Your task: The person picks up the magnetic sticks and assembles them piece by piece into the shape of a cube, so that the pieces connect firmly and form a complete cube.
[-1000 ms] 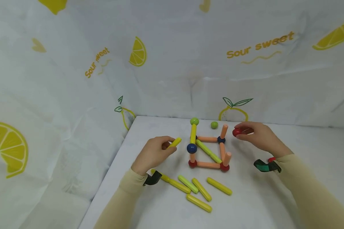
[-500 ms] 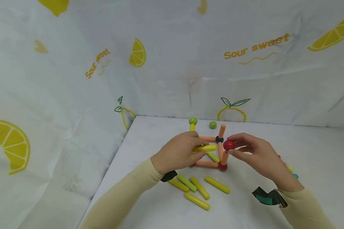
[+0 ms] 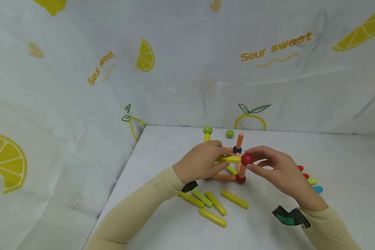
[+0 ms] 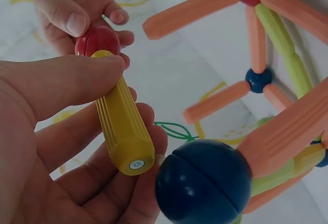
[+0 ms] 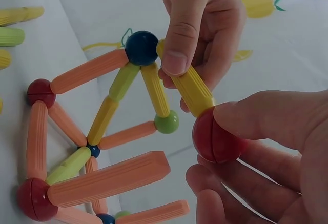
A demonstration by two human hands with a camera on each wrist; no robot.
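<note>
Frame (image 3: 224, 177): boxy stick-and-ball build. Your left hand (image 3: 204, 159) is over its left part, thumb and fingers pinching the yellow rod (image 4: 123, 126). Your right hand (image 3: 276, 170) is just off its right side, the red ball (image 5: 216, 138) between thumb and fingertips.

Rod: above the frame's near side. Long axis sideways, near level; left end just beside the frame's blue ball (image 4: 204, 182), gap showing in the left wrist view; right end meets the red ball. Likely light, stiff, hard to break. Ridged flanks should give you purchase; hold mid-length, ends free.

Red ball: near the tip of the frame's orange post (image 5: 110, 179), apart from it. Probably light, hard, smooth enough to roll between fingers. Take it opposite the rod. Round, no long axis; seam shows.

Metal disc (image 4: 137, 164), rod's left end: looks like a magnet; keep fingers off.
</note>
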